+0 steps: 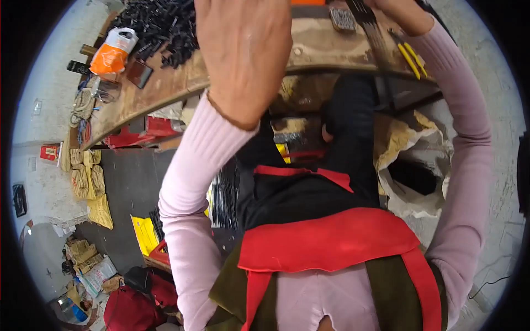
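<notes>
My left hand [245, 52] is raised over the worktable, its back toward me; the fingers lie beyond the upper edge. At the top right, only the wrist and part of my right hand [407, 14] show, and its fingers are cut off too. Close beside the right hand, several flat black strips [371, 30] run down across the table and over its front edge. Whether either hand holds anything is hidden. A small grey patterned block [343, 19] lies left of the strips. Yellow-handled pliers [411, 58] rest below my right wrist.
A heap of small black parts [160, 27] covers the table's left side, beside an orange-and-white bag [114, 51] and a dark wallet-like piece [139, 74]. An open paper sack [414, 171] with black material stands right of my legs. Black strips [225, 198] in bundles lie below.
</notes>
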A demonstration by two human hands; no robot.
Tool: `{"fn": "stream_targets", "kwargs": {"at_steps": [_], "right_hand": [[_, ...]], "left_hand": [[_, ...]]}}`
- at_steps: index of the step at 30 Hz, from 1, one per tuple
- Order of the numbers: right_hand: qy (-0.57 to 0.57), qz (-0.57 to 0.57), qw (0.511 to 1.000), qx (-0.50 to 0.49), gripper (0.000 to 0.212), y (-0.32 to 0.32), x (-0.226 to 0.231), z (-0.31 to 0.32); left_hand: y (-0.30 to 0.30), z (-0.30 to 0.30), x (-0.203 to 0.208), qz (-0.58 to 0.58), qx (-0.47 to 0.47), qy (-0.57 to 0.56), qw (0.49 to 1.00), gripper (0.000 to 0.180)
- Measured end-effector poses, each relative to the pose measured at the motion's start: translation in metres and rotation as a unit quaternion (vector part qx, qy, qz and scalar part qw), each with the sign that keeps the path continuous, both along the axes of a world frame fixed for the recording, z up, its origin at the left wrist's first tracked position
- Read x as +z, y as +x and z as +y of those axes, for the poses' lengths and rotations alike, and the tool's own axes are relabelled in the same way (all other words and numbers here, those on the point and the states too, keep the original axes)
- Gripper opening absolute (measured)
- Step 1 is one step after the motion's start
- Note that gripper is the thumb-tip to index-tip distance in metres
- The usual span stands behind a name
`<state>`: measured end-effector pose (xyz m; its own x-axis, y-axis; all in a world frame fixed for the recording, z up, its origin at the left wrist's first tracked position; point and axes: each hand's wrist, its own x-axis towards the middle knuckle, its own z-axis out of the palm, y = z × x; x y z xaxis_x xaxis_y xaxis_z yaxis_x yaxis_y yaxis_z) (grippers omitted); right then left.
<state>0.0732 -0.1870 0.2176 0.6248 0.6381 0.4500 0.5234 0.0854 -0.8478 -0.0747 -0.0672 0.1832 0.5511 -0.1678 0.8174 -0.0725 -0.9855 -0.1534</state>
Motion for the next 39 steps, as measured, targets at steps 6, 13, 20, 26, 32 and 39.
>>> {"fn": "stream_targets", "kwargs": {"at_steps": [6,13,20,26,32,39], "right_hand": [[0.192,0.310,0.931,0.008,0.030,-0.030,-0.137,-0.001],[0.109,0.317,0.928,-0.161,0.037,-0.119,-0.245,0.014],[0.167,0.425,0.885,-0.095,0.025,-0.133,-0.306,-0.007],[0.106,0.465,0.877,-0.063,0.030,-0.098,-0.276,-0.005],[0.095,0.433,0.894,-0.068,0.020,-0.089,-0.285,-0.009],[0.099,0.447,0.888,-0.039,0.016,-0.092,-0.283,-0.010]], "left_hand": [[0.030,0.006,-0.150,0.478,-0.380,-0.563,0.557,0.043],[-0.024,0.013,-0.288,0.508,-0.373,-0.507,0.588,0.038],[-0.058,-0.002,-0.277,0.640,-0.216,-0.580,0.455,0.037],[-0.053,0.049,-0.245,0.604,-0.246,-0.296,0.697,0.040],[0.016,0.069,-0.141,0.460,-0.206,-0.430,0.749,0.019],[0.171,0.172,-0.141,0.182,0.079,-0.167,0.966,0.016]]}}
